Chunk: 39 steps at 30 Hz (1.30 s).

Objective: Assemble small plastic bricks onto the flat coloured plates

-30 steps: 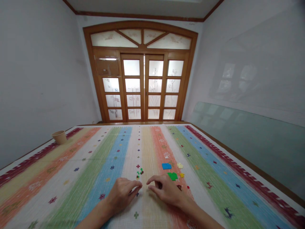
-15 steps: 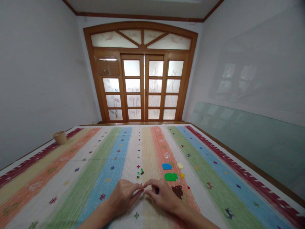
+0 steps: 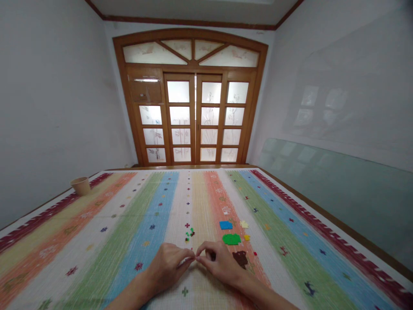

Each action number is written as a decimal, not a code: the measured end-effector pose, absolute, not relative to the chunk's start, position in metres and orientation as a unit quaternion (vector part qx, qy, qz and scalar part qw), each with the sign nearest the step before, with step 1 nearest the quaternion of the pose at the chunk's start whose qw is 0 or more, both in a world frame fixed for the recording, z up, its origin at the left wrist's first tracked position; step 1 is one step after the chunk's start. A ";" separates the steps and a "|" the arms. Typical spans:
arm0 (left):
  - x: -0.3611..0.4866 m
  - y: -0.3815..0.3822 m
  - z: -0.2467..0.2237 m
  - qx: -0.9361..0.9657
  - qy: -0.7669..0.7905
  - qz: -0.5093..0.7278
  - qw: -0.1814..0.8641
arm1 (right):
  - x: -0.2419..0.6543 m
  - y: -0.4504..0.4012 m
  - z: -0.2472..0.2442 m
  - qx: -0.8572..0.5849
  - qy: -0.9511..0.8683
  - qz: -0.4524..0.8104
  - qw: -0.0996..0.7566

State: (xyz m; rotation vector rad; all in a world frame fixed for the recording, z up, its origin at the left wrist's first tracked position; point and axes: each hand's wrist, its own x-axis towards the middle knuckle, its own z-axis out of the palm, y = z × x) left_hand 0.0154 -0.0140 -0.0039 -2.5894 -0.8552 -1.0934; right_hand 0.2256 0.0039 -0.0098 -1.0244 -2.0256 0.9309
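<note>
Low over the striped tablecloth [image 3: 158,275], the fingertips of my left hand [image 3: 167,265] and my right hand [image 3: 219,265] meet. Both are closed in a pinch, and whatever sits between them is too small to make out. A speck of red shows just above the left fingertips. Beyond them lies a small cluster of green and dark pieces [image 3: 189,234]. To the right, near my right hand, are groups of small pieces: brown pieces [image 3: 240,259], green pieces [image 3: 231,239], blue pieces [image 3: 226,225], pale yellow pieces [image 3: 244,224], yellow pieces [image 3: 247,237] and a red piece [image 3: 255,254].
A tan cup [image 3: 80,186] stands at the table's far left edge. A pale green glass panel [image 3: 338,189] leans along the right wall. Wooden doors with glass panes [image 3: 195,116] close off the far end, past the table.
My right index finger and thumb have drawn closer together at the left fingertips. My left hand and the pieces on the cloth look the same.
</note>
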 end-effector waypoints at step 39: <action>0.010 -0.007 -0.012 -0.871 -0.324 -0.356 0.096 | 0.234 0.006 0.016 -0.335 -0.502 0.657 0.452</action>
